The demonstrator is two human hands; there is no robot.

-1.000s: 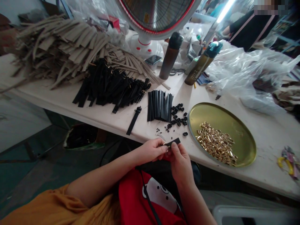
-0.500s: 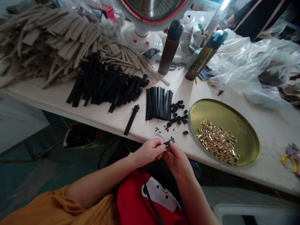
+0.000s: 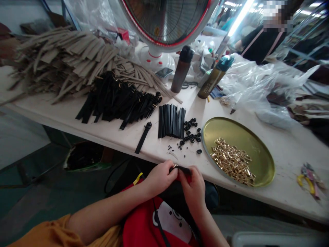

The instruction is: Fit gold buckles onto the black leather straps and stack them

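turned level since earlier, the flat black strip (image 3: 184, 168) with metallic buckle (image 3: 175, 166) is pinched by left hand (image 3: 160, 176) and right hand (image 3: 194, 187).

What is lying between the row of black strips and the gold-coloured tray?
In the head view, small black loops lie between the black strips and tray.

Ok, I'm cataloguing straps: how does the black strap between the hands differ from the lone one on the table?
The held strap is in the left hand and right hand; the lone strap lies on the table. The held strap runs roughly sideways; the lone strap slants, bulkier end away from the person. The held strap is partly hidden; the lone strap shows end to end. Both are black.
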